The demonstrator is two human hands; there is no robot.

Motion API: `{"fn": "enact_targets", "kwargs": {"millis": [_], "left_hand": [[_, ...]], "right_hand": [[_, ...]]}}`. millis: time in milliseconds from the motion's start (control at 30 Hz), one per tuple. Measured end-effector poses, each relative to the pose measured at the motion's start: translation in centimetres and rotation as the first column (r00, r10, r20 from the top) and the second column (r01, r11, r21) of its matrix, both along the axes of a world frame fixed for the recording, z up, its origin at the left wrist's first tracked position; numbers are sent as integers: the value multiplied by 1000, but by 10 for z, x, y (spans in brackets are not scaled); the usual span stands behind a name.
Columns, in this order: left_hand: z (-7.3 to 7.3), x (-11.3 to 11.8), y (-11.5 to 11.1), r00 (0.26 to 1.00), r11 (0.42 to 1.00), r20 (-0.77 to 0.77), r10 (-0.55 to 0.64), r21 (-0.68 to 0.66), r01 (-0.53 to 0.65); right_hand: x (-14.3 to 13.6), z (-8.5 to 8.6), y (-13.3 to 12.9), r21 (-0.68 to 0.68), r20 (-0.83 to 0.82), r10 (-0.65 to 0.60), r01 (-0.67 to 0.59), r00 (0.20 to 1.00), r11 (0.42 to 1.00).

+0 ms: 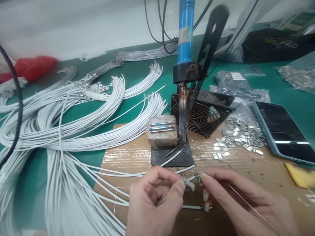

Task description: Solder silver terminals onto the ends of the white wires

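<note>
Head view: left hand (158, 199) and right hand (240, 194) pinch a white cable (191, 179); bag label (237, 76) illegible.

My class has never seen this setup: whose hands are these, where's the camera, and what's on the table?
One camera, worn on a person's head, looks forward and down. The left hand pinches a white cable near its end; the right hand is at that end, a thin wire crossing that hand. Both bare hands are the wearer's. A blue-handled soldering iron stands behind them, beside a fan; cable bundles, small metal pieces and a phone lie on cardboard and a green table.
</note>
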State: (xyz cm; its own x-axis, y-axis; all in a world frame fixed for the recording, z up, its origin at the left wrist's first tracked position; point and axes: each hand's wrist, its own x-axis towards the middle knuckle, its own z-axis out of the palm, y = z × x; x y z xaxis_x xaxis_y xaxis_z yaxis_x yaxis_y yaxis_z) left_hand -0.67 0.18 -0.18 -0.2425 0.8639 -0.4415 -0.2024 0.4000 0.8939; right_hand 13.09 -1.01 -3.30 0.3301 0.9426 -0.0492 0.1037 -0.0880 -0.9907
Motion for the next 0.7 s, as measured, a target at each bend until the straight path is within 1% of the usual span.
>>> {"fn": "enact_targets", "kwargs": {"millis": [67, 133, 267, 400, 500, 700], "left_hand": [[-1, -1, 0, 1000, 1000, 6, -11, 9, 11], [-1, -1, 1, 1000, 1000, 1, -21, 15, 21], [-2, -2, 1, 999, 999, -28, -46, 18, 47], [-2, -2, 2, 996, 996, -30, -83, 13, 83], [-2, -1, 4, 996, 996, -14, -92, 16, 92], [-1, 0, 5, 995, 995, -22, -95, -2, 95]], "right_hand": [[2, 2, 4, 0, -58, 119, -119, 991, 993], [6, 3, 8, 21, -26, 203, -203, 979, 979], [10, 3, 11, 11, -1, 284, -284, 959, 959], [10, 0, 10, -12, 14, 322, -322, 947, 947], [13, -1, 10, 1, 31, 338, -338, 941, 941], [16, 2, 12, -21, 16, 362, -362, 932, 932]]}}
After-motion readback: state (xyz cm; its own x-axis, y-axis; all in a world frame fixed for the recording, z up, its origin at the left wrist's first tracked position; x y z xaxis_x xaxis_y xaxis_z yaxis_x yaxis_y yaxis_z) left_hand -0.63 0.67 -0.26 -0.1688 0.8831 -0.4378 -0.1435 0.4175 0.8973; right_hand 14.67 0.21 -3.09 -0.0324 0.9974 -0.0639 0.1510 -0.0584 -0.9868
